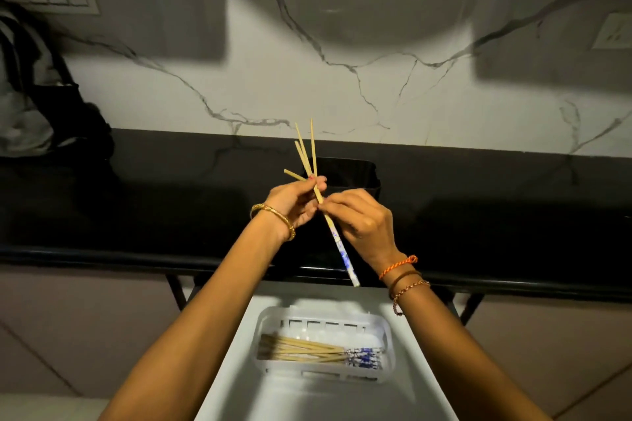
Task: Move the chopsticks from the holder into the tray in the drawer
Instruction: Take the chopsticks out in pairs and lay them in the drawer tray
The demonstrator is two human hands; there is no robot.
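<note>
Head view: left hand (290, 203) is clenching a splayed bunch of bamboo chopsticks (305, 155) just near of the black holder (345, 174), while right hand (359, 215) is pinching one blue-patterned chopstick (337, 239) mid-shaft; more are lying in the white tray (270, 328) in the open drawer (239, 369). Sticks are looking light, stiff and smooth, likely slipping unless pinched mid-shaft. No readable writing is showing.

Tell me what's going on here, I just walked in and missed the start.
A person is shifting chopsticks into a drawer. The left hand grips a bunch of chopsticks, and the right hand pinches one with a blue patterned end. Below, the white tray in the open drawer already holds several.
</note>
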